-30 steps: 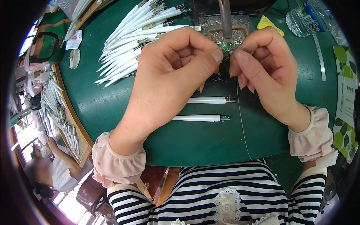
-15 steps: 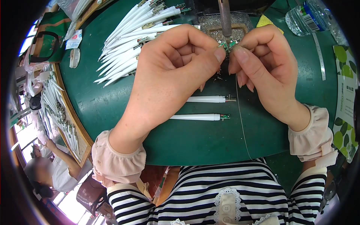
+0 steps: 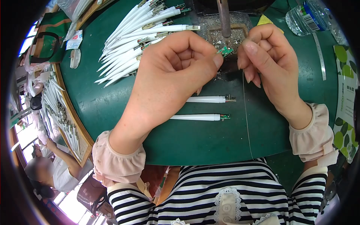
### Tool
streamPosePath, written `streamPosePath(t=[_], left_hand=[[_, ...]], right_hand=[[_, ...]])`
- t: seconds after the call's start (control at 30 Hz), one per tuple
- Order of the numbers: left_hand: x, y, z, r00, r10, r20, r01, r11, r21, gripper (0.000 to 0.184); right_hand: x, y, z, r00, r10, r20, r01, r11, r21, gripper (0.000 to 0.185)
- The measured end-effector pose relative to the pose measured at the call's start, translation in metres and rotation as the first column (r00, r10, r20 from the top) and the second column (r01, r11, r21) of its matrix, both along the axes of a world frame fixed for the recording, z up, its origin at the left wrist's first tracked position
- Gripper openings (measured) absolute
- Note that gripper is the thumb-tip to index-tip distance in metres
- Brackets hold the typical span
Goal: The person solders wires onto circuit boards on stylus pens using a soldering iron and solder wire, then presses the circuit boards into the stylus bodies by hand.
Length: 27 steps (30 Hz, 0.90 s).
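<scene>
My left hand [image 3: 176, 75] is closed, with thumb and forefinger pinching a small green circuit board [image 3: 226, 51]. The board sits just below the tip of a soldering iron [image 3: 224, 18] that points down from above; a slight gap shows between them. To the right, my right hand [image 3: 268, 62] pinches a thin solder wire [image 3: 246, 112], which hangs from the fingers down past the table's near edge. Under my left hand lie two white pen-like sticks [image 3: 205, 117] with bare electronics at their right ends.
A pile of similar white sticks [image 3: 123, 48] lies left of the iron. Behind the board is a tray [image 3: 240, 28] strewn with solder bits, beside a yellow sponge [image 3: 265, 20]. A water bottle [image 3: 307, 18] and steel ruler [image 3: 319, 56] lie right. Another person [image 3: 63, 168] sits far left.
My right hand has drawn back to the right with the wire, away from the board. The board has dropped slightly from the iron tip and more of it shows.
</scene>
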<state>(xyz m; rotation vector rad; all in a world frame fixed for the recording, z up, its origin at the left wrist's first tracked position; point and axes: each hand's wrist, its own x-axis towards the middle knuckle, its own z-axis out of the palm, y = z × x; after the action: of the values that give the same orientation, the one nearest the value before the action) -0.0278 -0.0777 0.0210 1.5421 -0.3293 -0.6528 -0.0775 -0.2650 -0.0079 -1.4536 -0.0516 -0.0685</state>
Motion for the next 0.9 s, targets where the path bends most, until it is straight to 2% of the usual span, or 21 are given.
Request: streamPosePath(t=[0.13, 0.2, 0.3, 0.37, 0.4, 0.43, 0.47, 0.5, 0.6, 0.7, 0.9], left_hand=[[-0.002, 0.0, -0.002, 1.0, 0.004, 0.01, -0.004, 1.0, -0.006, 0.006], [-0.004, 0.0, -0.002, 1.0, 0.0, 0.011, 0.0, 1.0, -0.004, 0.005], [-0.005, 0.001, -0.002, 0.997, -0.038, 0.062, 0.035, 0.998, 0.052, 0.005], [-0.008, 0.005, -0.009, 0.969, -0.142, 0.202, 0.108, 0.979, 0.171, 0.005], [-0.01, 0.006, -0.01, 0.944, -0.198, 0.266, 0.136, 0.963, 0.234, 0.005], [-0.014, 0.005, -0.003, 0.901, -0.269, 0.339, 0.131, 0.916, 0.379, 0.008], [-0.017, 0.004, -0.006, 0.821, -0.323, 0.471, 0.105, 0.896, 0.431, 0.009], [-0.02, 0.003, -0.01, 0.718, -0.377, 0.585, 0.071, 0.876, 0.477, 0.011], [-0.023, 0.003, -0.01, 0.564, -0.439, 0.699, 0.011, 0.851, 0.525, 0.012], [-0.02, 0.004, -0.011, 0.5, -0.436, 0.748, -0.02, 0.858, 0.514, 0.014], [-0.009, 0.01, -0.003, 0.528, -0.526, 0.666, 0.036, 0.798, 0.601, 0.018]], right_hand=[[-0.001, 0.001, 0.002, 0.998, 0.022, -0.061, -0.02, 0.999, 0.039, 0.015], [-0.001, 0.0, 0.0, 0.998, 0.051, -0.039, -0.049, 0.997, 0.059, 0.017], [-0.003, -0.001, 0.004, 0.994, 0.08, -0.073, -0.076, 0.995, 0.065, 0.018], [-0.004, -0.003, 0.006, 0.991, 0.095, -0.094, -0.088, 0.993, 0.073, 0.018], [-0.004, -0.004, 0.006, 0.991, 0.101, -0.092, -0.094, 0.992, 0.084, 0.018], [-0.004, -0.005, 0.005, 0.99, 0.109, -0.09, -0.1, 0.99, 0.095, 0.017], [-0.005, -0.005, 0.004, 0.992, 0.095, -0.081, -0.088, 0.993, 0.079, 0.017], [-0.005, -0.004, 0.003, 0.994, 0.081, -0.071, -0.076, 0.995, 0.064, 0.016], [-0.006, -0.002, 0.003, 0.995, 0.078, -0.054, -0.078, 0.997, 0.01, 0.016], [-0.007, -0.002, 0.001, 0.996, 0.076, -0.051, -0.074, 0.997, 0.029, 0.014], [-0.007, -0.001, 0.0, 0.996, 0.07, -0.049, -0.067, 0.996, 0.061, 0.014]])
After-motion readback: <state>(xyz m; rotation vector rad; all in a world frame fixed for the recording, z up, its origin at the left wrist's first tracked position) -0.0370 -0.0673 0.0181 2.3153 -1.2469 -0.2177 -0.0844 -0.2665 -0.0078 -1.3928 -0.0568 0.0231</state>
